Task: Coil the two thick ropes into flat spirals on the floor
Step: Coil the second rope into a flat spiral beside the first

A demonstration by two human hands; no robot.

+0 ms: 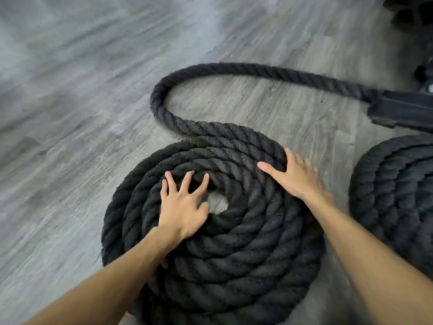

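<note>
Person, head view: two forearms, bare from frame edge to wrist, no sleeves showing. Left hand (181,211): five fingers, short nails. Right hand (294,177): partly motion-blurred, fingers indistinct. Hands and wrists bare.

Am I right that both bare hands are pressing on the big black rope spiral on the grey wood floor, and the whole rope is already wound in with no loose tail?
Not quite. Both the left hand and right hand rest open on the big black twisted-rope spiral, but a loose tail still loops across the grey wood floor, as the head view shows.
</note>
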